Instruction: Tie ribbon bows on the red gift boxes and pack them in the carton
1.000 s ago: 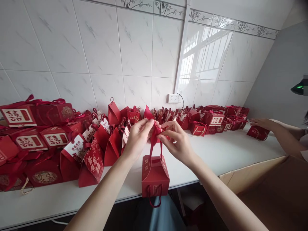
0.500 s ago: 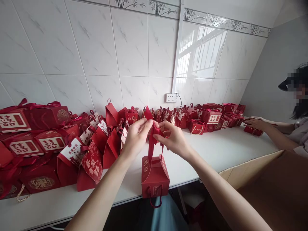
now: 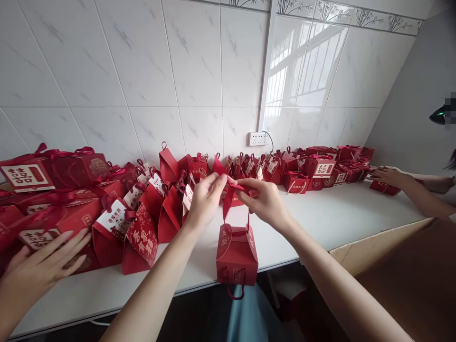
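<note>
Between my two hands is a red ribbon (image 3: 229,202), partly looped, its tail hanging toward a small red gift box (image 3: 237,259). My left hand (image 3: 208,194) pinches the ribbon between thumb and fingers. Just to its right, my right hand (image 3: 265,199) pinches another part of it, fingertips close to the left ones. The gift box sits at the table's front edge below my hands, with a dark red cord handle (image 3: 235,292) drooping from its near side. My fingers hide the ribbon's crossing point.
Many red boxes (image 3: 81,166) are stacked at the left, and tagged red bags (image 3: 142,232) stand beside them. Another person's hand (image 3: 46,273) rests by the left stack. At the far right a co-worker's hands (image 3: 392,178) hold a red box. A cardboard box (image 3: 384,242) stands front right.
Another person's hand has come in at the left against the stacked boxes. My hands keep pinching the ribbon, which has been drawn more sideways. The view has shifted slightly.
</note>
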Demonstrator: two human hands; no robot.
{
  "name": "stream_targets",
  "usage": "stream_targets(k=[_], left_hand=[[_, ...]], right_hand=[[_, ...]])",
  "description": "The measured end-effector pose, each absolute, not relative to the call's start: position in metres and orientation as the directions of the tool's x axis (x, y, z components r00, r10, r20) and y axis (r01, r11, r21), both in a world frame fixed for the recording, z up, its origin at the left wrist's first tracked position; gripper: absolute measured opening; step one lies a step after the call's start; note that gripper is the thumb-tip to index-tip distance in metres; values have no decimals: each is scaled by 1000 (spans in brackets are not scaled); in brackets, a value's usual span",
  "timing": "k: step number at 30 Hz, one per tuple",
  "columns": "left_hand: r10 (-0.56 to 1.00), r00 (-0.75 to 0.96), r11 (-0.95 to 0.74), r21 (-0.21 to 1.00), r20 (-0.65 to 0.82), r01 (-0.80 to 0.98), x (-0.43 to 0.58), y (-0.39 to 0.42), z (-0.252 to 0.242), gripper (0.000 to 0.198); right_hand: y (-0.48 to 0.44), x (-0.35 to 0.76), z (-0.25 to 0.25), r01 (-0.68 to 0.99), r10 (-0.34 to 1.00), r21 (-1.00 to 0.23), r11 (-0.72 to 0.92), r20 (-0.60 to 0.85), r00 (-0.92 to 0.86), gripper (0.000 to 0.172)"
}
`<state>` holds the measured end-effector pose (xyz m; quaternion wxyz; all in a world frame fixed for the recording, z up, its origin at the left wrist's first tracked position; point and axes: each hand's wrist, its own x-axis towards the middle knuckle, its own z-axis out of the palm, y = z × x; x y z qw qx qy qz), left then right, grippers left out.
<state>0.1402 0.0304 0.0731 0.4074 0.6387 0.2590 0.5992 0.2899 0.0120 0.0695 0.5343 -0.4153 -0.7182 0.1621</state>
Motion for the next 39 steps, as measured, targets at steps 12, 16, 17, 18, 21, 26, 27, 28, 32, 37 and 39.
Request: stream_targets(k=[12, 16, 17, 18, 21, 26, 27, 28, 32, 37, 39], left_hand=[[863, -41, -499, 838, 503, -221, 131, 28, 44, 22], [877, -225, -452, 888, 425, -84, 111, 20, 19, 25], [884, -263, -420, 904, 386, -85, 106, 18, 13, 24], [891, -295, -387, 917, 345, -95, 100, 17, 7, 24], [899, -354, -302, 950, 256, -80, 83, 11, -10, 22], [902, -362, -124, 943, 237, 309, 61, -4, -25, 25], [901, -342, -114, 905, 268, 410, 59, -7, -26, 25], [898, -316, -117, 859, 306, 498, 58, -10, -27, 25], [892, -213, -147, 700, 400, 699, 54, -16, -29, 30], [938, -162, -66, 615, 307, 786, 46, -9, -41, 29], [970, -141, 1, 579, 197, 815, 44, -6, -45, 28]], right_hand=[[7, 315, 53, 87, 759, -805, 587, 584, 288, 31], [-7, 333, 30, -16, 785, -848, 530, 483, 387, 28], [-10, 338, 24, -36, 799, -865, 501, 446, 404, 27], [-14, 344, 17, -50, 811, -882, 470, 408, 420, 27], [-26, 359, 1, -50, 825, -928, 369, 302, 477, 33], [-51, 377, -14, 93, 788, -969, 228, 239, 567, 40], [-55, 379, -15, 159, 781, -969, 188, 245, 574, 40], [-59, 380, -17, 228, 777, -963, 145, 254, 576, 40], [-66, 387, -22, 418, 795, -908, 3, 256, 550, 35], [-70, 395, -29, 549, 839, -830, -101, 225, 494, 34], [-72, 398, -33, 612, 882, -778, -140, 183, 435, 32]])
